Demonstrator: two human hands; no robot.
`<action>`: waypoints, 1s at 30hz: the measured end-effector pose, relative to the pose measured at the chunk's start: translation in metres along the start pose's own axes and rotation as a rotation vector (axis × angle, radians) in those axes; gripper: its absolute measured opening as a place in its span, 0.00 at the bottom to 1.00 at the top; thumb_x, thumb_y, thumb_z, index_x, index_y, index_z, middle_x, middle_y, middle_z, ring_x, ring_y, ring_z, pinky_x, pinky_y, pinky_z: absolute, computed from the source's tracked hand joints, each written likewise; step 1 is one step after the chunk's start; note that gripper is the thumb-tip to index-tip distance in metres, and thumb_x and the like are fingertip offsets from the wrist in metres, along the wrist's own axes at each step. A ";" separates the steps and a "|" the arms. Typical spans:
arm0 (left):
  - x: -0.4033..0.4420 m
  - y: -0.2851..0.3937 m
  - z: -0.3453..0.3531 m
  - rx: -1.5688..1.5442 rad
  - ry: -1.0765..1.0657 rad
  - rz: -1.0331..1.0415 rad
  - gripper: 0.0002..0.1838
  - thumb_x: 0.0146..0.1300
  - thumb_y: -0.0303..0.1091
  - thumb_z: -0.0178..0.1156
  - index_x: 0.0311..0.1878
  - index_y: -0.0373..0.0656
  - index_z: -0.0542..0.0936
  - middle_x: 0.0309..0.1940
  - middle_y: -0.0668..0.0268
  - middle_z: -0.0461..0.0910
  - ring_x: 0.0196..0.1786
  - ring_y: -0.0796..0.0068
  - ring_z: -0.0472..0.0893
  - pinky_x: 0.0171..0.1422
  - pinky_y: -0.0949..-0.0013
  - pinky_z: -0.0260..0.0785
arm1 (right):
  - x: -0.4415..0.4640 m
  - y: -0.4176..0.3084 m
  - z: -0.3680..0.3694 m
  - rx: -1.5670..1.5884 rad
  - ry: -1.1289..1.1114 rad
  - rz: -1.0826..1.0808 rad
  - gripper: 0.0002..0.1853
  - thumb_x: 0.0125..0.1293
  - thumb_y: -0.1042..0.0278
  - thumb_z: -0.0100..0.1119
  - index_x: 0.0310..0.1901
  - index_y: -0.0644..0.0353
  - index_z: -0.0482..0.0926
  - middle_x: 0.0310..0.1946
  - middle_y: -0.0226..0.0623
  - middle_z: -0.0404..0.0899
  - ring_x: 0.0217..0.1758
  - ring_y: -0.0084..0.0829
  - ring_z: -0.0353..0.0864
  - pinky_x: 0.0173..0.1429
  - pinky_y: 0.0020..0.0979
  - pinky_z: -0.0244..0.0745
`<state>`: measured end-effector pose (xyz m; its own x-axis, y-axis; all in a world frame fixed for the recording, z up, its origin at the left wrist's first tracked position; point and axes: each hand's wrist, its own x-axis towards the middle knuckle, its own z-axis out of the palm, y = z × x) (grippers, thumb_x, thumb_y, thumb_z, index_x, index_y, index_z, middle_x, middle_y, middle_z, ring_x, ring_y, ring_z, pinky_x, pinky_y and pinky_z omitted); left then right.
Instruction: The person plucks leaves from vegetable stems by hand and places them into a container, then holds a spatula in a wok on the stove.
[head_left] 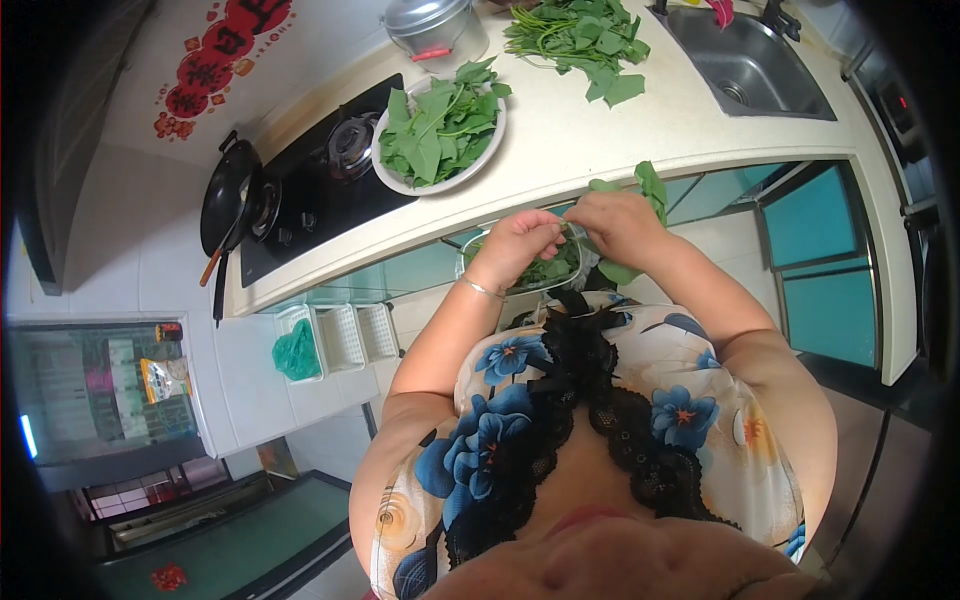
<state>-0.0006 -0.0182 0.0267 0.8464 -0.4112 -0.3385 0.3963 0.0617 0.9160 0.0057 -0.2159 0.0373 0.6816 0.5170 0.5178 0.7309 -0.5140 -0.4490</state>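
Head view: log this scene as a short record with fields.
Left hand: thumb and finger pinched, close to right fingertips
Right hand: holding a leafy sprig
Below hands: bowl with greens
By stove: light-coloured basin heaped with leaves; black wok
Counter: metal pot, loose leafy bunch
Counter's right: metal sink

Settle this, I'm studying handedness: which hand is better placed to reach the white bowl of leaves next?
Left, most likely: the left hand is nearer the white bowl, while the right hand is farther off, with leafy greens sticking out around it.
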 end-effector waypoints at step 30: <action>0.004 -0.021 -0.002 0.184 0.201 0.195 0.04 0.57 0.27 0.57 0.35 0.40 0.78 0.25 0.75 0.75 0.27 0.88 0.70 0.31 0.83 0.63 | -0.014 -0.008 0.039 0.708 0.206 0.628 0.08 0.60 0.69 0.56 0.37 0.65 0.79 0.29 0.34 0.80 0.31 0.21 0.76 0.36 0.23 0.71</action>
<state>-0.0045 -0.0194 0.0060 0.9605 -0.2191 -0.1716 0.1642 -0.0514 0.9851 -0.0084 -0.1918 0.0051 0.9848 0.1241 0.1216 0.1331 -0.0890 -0.9871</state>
